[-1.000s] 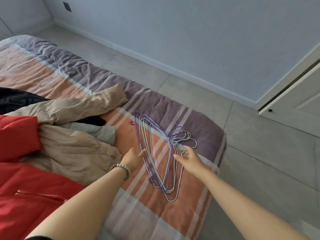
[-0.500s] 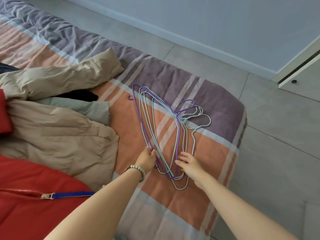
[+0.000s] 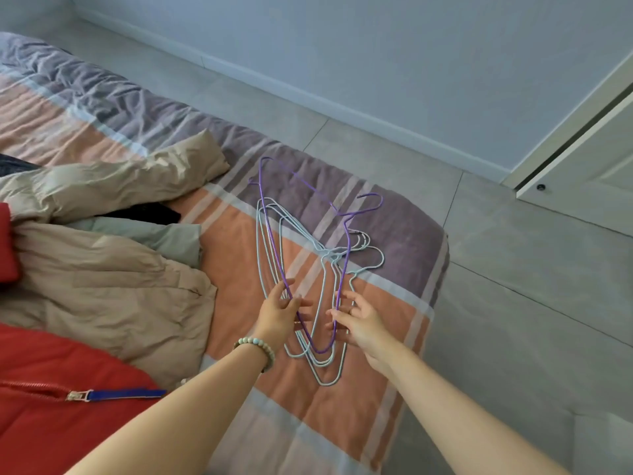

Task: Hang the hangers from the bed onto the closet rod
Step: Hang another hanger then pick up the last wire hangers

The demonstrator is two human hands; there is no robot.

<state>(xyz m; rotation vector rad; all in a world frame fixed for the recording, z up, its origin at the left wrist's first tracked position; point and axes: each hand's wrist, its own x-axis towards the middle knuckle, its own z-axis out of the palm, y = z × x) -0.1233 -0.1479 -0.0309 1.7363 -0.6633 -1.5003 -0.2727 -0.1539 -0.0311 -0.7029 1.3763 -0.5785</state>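
Observation:
A purple wire hanger is raised off a pile of several pale blue wire hangers lying on the striped bed cover. My left hand pinches the purple hanger's left side between thumb and fingers. On the wire's right side, my right hand has its fingers round it. The purple hook points toward the bed's far edge. The blue hangers stay flat on the bed, their lower loops under my hands. No closet rod is in view.
Beige jackets and a red jacket with a blue zip pull lie on the bed at left. Grey tiled floor runs along the bed's right side. A white door stands at the far right by the wall.
My hands have taken hold of the purple hanger and lifted it clear of the blue ones. It lay in the pile before. The view has tilted up slightly.

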